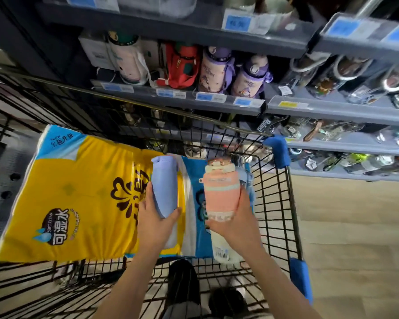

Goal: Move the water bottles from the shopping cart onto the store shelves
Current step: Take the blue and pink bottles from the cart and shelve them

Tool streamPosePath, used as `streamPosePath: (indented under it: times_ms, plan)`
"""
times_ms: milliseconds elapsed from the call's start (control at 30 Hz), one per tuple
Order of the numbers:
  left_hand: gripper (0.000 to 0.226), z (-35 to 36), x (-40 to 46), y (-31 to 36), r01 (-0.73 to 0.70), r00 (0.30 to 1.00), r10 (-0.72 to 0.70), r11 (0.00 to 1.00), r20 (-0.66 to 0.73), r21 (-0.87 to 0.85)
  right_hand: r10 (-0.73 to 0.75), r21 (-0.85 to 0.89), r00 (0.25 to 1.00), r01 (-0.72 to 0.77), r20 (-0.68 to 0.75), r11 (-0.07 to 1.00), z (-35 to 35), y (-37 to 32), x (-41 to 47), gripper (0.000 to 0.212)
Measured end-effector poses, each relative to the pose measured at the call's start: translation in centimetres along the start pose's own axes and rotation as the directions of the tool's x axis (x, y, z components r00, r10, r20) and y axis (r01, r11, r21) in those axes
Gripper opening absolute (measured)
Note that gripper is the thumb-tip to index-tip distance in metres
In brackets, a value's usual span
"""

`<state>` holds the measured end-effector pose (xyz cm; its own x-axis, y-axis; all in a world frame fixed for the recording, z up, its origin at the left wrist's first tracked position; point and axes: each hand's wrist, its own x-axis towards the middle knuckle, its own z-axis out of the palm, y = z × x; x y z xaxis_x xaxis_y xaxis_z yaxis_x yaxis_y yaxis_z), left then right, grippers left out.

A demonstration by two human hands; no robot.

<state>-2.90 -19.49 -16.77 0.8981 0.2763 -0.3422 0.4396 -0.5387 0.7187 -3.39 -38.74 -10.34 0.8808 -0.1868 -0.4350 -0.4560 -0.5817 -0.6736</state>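
My left hand (153, 223) grips the lower end of a pale blue bottle (164, 183) above the black wire shopping cart (283, 217). My right hand (236, 217) holds a pink bottle (219, 192) with a cream lid, fingers wrapped round its lower half. A white bottle (224, 247) lies in the cart just under my right hand, and a clear bottle with a silver cap (240, 164) stands behind the pink one. The grey store shelves (217, 104) rise beyond the cart's far rim, with purple, red and white bottles in sleeves standing on them.
A large yellow pack of tissue paper (74, 199) and a blue pack (194, 180) fill the cart's left and middle. Shelves at right (332, 111) hold wrapped glass bottles. Blue corner guards (276, 153) mark the cart's right side. Wooden floor (355, 238) lies to the right.
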Motion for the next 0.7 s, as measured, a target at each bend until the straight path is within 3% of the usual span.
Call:
streamPosePath:
  times_ms: [133, 333, 533, 700]
  plan:
    - [0.106, 0.2, -3.1, 5.3, -0.206, 0.978, 0.201, 0.975, -0.061, -0.087, -0.099, 0.177, 0.987, 0.121, -0.128, 0.977, -5.9, 0.1, -2.8, 0.093]
    - [0.106, 2.9, -9.8, 14.0, -0.434, 0.897, 0.415, 0.893, -0.152, -0.120, -0.132, 0.290, 0.948, 0.218, -0.290, 0.932, -15.1, 4.2, -6.2, 0.101]
    - [0.103, 9.7, -18.2, 23.1, -0.565, 0.825, 0.530, 0.780, -0.195, -0.269, -0.131, 0.365, 0.885, 0.315, -0.447, 0.876, -26.6, 11.2, -9.9, 0.101]
    - [0.106, 17.3, -24.1, 30.4, -0.597, 0.788, 0.598, 0.681, -0.148, -0.424, -0.090, 0.363, 0.786, 0.379, -0.612, 0.851, -36.9, 17.8, -12.1, 0.096]
